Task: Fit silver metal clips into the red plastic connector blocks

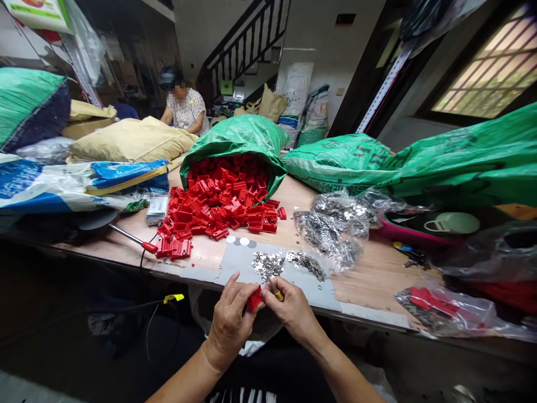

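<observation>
Just in front of the table edge, my left hand point(233, 313) pinches a small red plastic part point(254, 299). My right hand point(291, 310) is closed round a small yellow-handled tool point(277, 294) with a thin dark shaft; its exact kind is not clear. The fingertips of both hands meet at the red part, and whatever lies between them is too small to make out. Beyond them, small shiny metal pieces point(267, 265) lie heaped on a grey sheet point(235, 263), with a darker pile of metal pieces point(308, 264) beside them.
Red plastic parts point(218, 207) spill from a green sack point(239, 131). Clear bags of metal pieces point(331, 229) lie to the right, near a pink basket point(394, 230). A red-handled tool point(149, 247) is at left. Another person point(188, 106) sits at the back.
</observation>
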{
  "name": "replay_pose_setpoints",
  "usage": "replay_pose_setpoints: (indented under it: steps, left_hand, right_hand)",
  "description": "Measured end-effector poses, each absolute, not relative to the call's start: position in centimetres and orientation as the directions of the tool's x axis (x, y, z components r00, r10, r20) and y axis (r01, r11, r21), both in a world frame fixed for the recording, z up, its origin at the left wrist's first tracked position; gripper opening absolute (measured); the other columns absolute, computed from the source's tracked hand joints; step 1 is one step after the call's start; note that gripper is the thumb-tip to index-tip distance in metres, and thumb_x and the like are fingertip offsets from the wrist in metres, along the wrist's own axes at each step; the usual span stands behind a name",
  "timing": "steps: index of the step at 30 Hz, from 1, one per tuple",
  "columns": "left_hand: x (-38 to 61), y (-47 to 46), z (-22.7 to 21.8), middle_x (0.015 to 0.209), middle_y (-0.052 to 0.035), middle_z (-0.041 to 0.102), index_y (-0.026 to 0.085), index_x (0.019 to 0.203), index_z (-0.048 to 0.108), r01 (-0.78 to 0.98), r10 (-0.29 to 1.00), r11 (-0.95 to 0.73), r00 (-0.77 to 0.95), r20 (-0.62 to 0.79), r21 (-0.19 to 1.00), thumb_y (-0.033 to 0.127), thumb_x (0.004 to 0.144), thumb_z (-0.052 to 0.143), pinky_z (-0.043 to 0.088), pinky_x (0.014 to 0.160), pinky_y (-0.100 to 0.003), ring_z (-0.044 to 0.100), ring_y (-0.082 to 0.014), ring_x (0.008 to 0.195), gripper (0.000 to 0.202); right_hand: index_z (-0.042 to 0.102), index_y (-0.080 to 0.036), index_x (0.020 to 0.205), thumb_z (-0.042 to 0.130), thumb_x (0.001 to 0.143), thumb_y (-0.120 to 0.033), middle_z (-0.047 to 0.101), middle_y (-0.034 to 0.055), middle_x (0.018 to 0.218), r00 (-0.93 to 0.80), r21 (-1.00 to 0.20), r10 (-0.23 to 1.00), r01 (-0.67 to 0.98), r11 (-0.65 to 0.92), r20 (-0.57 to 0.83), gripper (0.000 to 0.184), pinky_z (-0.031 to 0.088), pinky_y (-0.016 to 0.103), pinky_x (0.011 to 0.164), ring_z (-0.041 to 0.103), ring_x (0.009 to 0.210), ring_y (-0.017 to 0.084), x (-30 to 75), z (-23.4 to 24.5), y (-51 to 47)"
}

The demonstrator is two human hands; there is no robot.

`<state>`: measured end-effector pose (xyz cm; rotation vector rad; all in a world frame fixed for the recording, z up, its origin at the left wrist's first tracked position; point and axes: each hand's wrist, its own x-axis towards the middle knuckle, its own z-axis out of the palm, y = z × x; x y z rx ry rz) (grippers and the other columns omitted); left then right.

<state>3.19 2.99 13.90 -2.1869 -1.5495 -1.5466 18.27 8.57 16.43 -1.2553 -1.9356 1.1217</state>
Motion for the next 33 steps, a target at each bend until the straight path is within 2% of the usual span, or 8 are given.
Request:
replay_pose_setpoints:
  steps: [14, 22, 29, 33]
  left_hand:
    - [3.1, 2.9, 13.3, 0.09, -0.0041, 0.068, 0.018, 0.113, 0.055, 0.729, 0.659, -0.505, -0.02, 0.752, 0.462, 0.011, 0.08, 0.066, 0.046, 0.102, -0.049, 0.065, -0.016, 0.084, 0.036]
    - [3.1, 2.8, 13.2, 0.09, -0.004, 0.068, 0.019, 0.114, 0.054, 0.736, 0.662, -0.497, -0.021, 0.749, 0.459, 0.013, 0.081, 0.064, 0.048, 0.1, -0.049, 0.065, -0.0159, 0.084, 0.035]
    - [3.4, 2.6, 13.3, 0.089, -0.003, 0.069, 0.021, 0.113, 0.055, 0.714, 0.675, -0.51, -0.013, 0.738, 0.479, 0.01, 0.081, 0.062, 0.048, 0.101, -0.048, 0.067, -0.0164, 0.083, 0.035]
    - [3.2, 2.5, 13.5, 0.091, -0.004, 0.071, 0.021, 0.108, 0.057, 0.705, 0.68, -0.479, -0.079, 0.729, 0.523, 0.017, 0.079, 0.066, 0.053, 0.095, -0.044, 0.067, -0.0215, 0.096, 0.03]
  right_hand:
    - [0.048, -0.019, 0.063, 0.052, 0.079, -0.026, 0.054, -0.0044, 0.06, -0.332, -0.827, 0.943, 0.533, 0.178, -0.011, 0.017, 0.035, 0.021, 0.056, 0.047, 0.058, 0.011, 17.9, 17.4, 7.9]
    - [0.05, -0.02, 0.064, 0.053, 0.077, -0.025, 0.057, -0.003, 0.061, -0.298, -0.798, 0.955, 0.571, 0.192, 0.017, 0.014, 0.036, 0.022, 0.056, 0.05, 0.058, 0.012, 17.8, 17.7, 7.7]
    - [0.049, -0.02, 0.063, 0.053, 0.077, -0.024, 0.055, -0.0026, 0.059, -0.336, -0.789, 0.942, 0.582, 0.2, -0.01, 0.015, 0.034, 0.023, 0.055, 0.048, 0.058, 0.012, 17.8, 17.8, 7.5]
    - [0.051, -0.019, 0.068, 0.055, 0.079, -0.027, 0.054, -0.003, 0.065, -0.428, -0.847, 0.904, 0.491, 0.206, -0.028, 0.014, 0.035, 0.022, 0.057, 0.048, 0.063, 0.012, 18.3, 17.9, 8.0]
